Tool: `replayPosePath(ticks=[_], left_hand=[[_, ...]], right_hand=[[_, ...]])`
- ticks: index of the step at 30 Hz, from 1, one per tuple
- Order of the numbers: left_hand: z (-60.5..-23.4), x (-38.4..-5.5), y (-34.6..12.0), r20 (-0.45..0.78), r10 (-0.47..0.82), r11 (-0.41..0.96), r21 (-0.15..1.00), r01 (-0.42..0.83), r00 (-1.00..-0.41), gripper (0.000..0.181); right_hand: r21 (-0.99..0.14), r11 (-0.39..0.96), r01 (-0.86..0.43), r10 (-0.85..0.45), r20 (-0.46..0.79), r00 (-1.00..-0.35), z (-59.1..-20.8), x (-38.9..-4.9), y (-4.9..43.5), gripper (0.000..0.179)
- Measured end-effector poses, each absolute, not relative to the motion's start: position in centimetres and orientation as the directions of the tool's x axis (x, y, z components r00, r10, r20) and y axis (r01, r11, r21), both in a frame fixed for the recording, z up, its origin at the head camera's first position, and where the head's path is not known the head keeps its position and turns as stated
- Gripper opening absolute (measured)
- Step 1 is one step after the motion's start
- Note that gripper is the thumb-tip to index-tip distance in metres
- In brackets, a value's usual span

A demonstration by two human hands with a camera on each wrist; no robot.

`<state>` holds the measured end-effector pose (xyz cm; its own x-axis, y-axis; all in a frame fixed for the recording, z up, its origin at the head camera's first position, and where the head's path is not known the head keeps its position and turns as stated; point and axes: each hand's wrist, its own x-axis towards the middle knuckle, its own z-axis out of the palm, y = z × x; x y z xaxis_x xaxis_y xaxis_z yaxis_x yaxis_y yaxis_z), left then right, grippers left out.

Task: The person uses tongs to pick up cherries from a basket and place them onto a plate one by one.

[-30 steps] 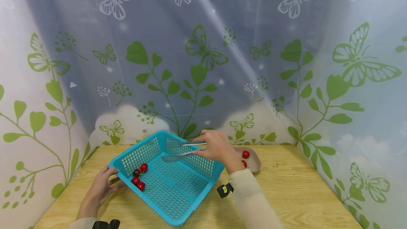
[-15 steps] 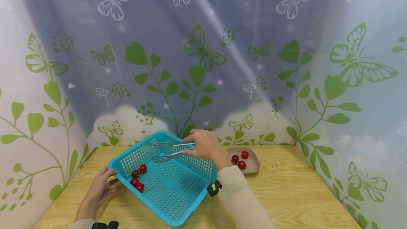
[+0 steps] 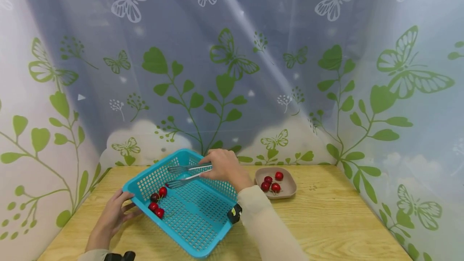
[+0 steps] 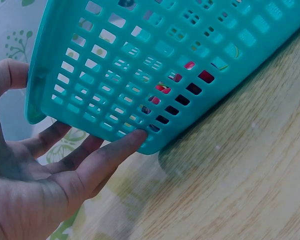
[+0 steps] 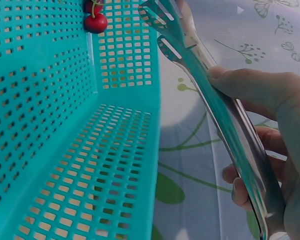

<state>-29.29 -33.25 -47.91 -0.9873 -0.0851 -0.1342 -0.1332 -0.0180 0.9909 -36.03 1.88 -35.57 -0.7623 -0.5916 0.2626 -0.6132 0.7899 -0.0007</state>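
Note:
A blue perforated plastic basket (image 3: 212, 209) stands at an angle on the table, with several red cherries (image 3: 159, 212) bunched at its left end, one darker than the others. My left hand (image 3: 110, 214) grips the basket's left corner; in the left wrist view a fingertip (image 4: 139, 136) presses on its side wall. Over the basket my right hand (image 3: 224, 168) holds metal tongs (image 5: 240, 135), thumb on one side and fingers on the other. The slotted tong heads are spread apart with nothing between them. The lower head lies close to the nearest cherry.
A small beige tray (image 3: 288, 186) with several cherries (image 3: 276, 187) sits to the right of the basket, beyond my right forearm. A patterned curtain (image 3: 232, 92) hangs behind the wooden table (image 3: 326, 220).
My right hand has moved left with the tongs, bringing their heads closer to the cherries. More of the tray now shows. The left hand and basket have stayed about where they were.

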Motion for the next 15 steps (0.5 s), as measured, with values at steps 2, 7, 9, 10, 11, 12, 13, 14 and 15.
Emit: replayPosePath(ticks=[2, 7, 9, 10, 11, 12, 13, 14, 15], left_hand=[[-47.9, -29.2, -33.3, -0.132, -0.08, -0.022, 0.991, -0.131, -0.988, 0.066], [-47.8, -29.1, -33.2, -0.124, -0.077, -0.025, 0.992, -0.123, -0.989, 0.065], [-47.8, -29.1, -33.2, -0.124, -0.078, -0.021, 0.992, -0.122, -0.989, 0.064], [-47.8, -29.1, -33.2, -0.124, -0.079, -0.019, 0.992, -0.123, -0.989, 0.064], [-47.8, -29.1, -33.2, -0.123, -0.08, -0.019, 0.992, -0.122, -0.989, 0.064], [-47.8, -29.1, -33.1, -0.123, -0.081, -0.017, 0.992, -0.122, -0.989, 0.064], [-47.8, -29.1, -33.1, -0.124, -0.082, -0.016, 0.992, -0.123, -0.989, 0.064], [-47.8, -29.1, -33.1, -0.123, -0.083, -0.014, 0.992, -0.122, -0.989, 0.064], [-47.9, -29.1, -33.1, -0.123, -0.084, -0.013, 0.992, -0.123, -0.989, 0.064]], right_hand=[[0.005, 0.789, -0.614, -0.594, 0.262, -0.761, -35.8, -36.2, 1.5, 0.038], [0.014, 0.785, -0.62, -0.601, 0.259, -0.756, -36.1, -36.3, 0.6, 0.039], [0.013, 0.784, -0.62, -0.603, 0.251, -0.757, -36.1, -36.4, 0.1, 0.04], [0.015, 0.784, -0.62, -0.604, 0.248, -0.758, -36.1, -36.4, -0.2, 0.04], [0.009, 0.784, -0.621, -0.604, 0.245, -0.759, -36.1, -36.5, -0.4, 0.039], [0.005, 0.782, -0.623, -0.605, 0.242, -0.758, -36.2, -36.5, -0.7, 0.039], [0.0, 0.781, -0.624, -0.606, 0.239, -0.758, -36.2, -36.6, -1.0, 0.038], [-0.005, 0.78, -0.625, -0.607, 0.237, -0.759, -36.2, -36.6, -1.3, 0.038], [-0.012, 0.78, -0.626, -0.607, 0.233, -0.76, -36.3, -36.7, -1.5, 0.037]])
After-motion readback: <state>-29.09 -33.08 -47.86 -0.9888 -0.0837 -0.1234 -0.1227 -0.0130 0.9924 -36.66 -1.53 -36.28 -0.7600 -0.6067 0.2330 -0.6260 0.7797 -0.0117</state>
